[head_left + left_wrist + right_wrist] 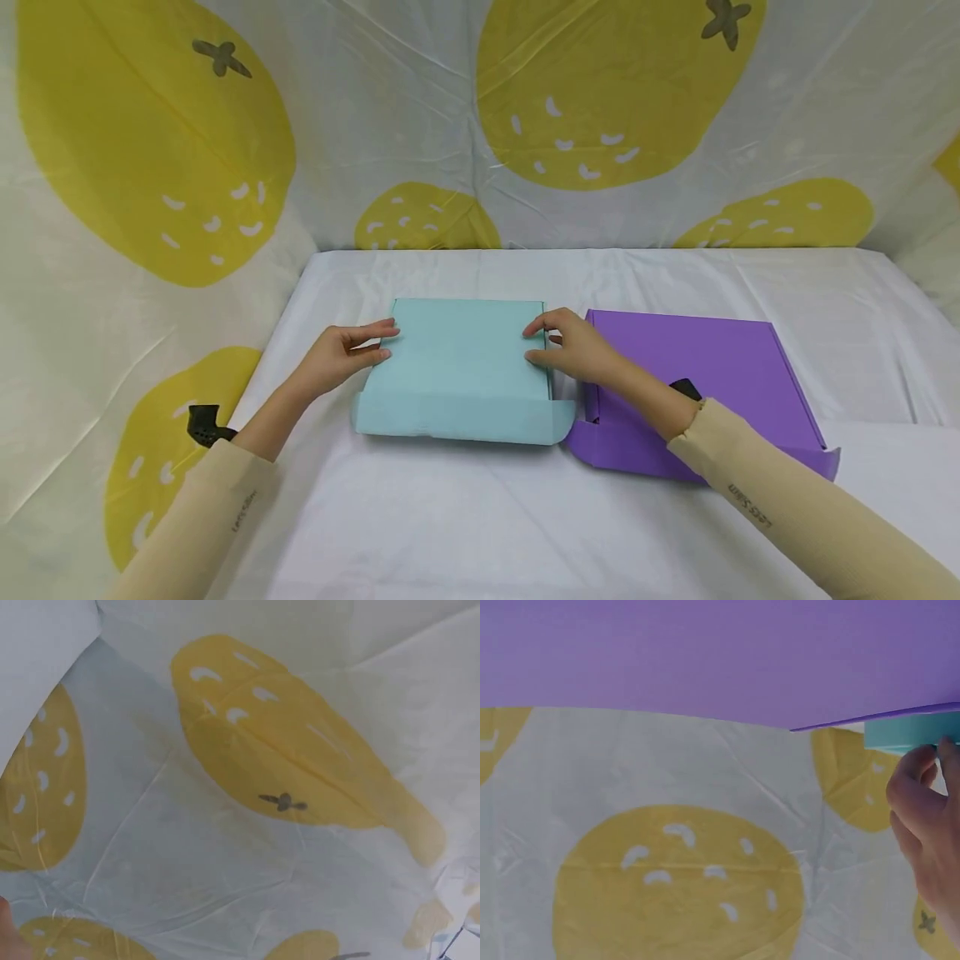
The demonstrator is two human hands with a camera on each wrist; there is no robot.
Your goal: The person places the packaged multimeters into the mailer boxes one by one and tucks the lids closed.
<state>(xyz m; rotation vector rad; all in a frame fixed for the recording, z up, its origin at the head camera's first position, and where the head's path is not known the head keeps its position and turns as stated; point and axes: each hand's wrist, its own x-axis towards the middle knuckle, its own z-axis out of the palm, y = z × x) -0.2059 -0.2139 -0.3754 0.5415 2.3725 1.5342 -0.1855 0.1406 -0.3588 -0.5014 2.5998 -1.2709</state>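
A light teal cardboard mailer box [467,358] lies on the white-covered table, its lid down and its front flap sticking out toward me. At the left edge of the lid, my left hand [336,360] touches with nearly straight fingertips and thumb. My right hand [576,343] reaches across the purple box, its loosely bent fingers and thumb touching the lid's right edge. The right wrist view has that hand [930,825] beside the teal box's side. Only a sliver of the left hand [10,936] enters the left wrist view.
To the right, close beside the teal box, lies a larger purple mailer box [697,367] with its front flap out, partly covered by the right forearm. White cloth [450,517] covers the table. A lemon-printed curtain [420,108] hangs behind and at the left.
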